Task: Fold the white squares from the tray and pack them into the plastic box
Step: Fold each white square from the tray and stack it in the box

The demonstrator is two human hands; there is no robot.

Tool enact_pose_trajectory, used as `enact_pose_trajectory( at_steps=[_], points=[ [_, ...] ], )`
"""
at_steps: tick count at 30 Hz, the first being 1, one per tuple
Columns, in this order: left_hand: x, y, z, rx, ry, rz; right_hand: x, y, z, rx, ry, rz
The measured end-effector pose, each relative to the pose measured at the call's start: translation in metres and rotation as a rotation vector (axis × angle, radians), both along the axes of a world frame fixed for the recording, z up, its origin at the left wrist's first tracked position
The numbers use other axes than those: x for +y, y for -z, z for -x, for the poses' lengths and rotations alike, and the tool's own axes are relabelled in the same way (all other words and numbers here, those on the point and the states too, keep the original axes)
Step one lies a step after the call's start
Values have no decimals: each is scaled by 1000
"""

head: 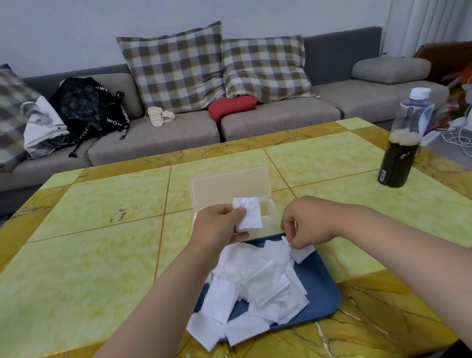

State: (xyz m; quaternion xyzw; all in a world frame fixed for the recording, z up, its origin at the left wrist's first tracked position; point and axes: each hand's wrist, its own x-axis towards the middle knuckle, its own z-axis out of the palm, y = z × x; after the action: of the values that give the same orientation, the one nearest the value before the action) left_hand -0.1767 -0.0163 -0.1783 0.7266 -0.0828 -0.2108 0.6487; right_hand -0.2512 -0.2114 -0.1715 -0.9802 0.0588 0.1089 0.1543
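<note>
The left hand (219, 225) pinches a folded white square (248, 213) just over the open plastic box (270, 210), whose lid stands up behind it. The right hand (307, 223) has its fingers curled, pinching the edge of a square (302, 252) from the heap of white squares (253, 288) on the blue tray (321, 292), just in front of the box on the yellow-tiled table (90, 254).

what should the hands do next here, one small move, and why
Probably lower the folded square into the plastic box. The left hand pinches it just above the open box, whose lid is up. The right hand pinches a loose square at the blue tray, ready to follow.
</note>
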Motion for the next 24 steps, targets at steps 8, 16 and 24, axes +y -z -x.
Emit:
enact_pose_trajectory(
  at_steps=[8, 16, 24],
  points=[
    [-1, 4, -3, -2, -23, -3, -2, -17, -2, -255, 181, -468],
    [1, 2, -1, 100, 30, 106, 20, -33, -7, -328, 259, -919],
    [0, -4, 2, 112, 117, 163, 35, -32, -13, -392, 266, -678]
  ],
)
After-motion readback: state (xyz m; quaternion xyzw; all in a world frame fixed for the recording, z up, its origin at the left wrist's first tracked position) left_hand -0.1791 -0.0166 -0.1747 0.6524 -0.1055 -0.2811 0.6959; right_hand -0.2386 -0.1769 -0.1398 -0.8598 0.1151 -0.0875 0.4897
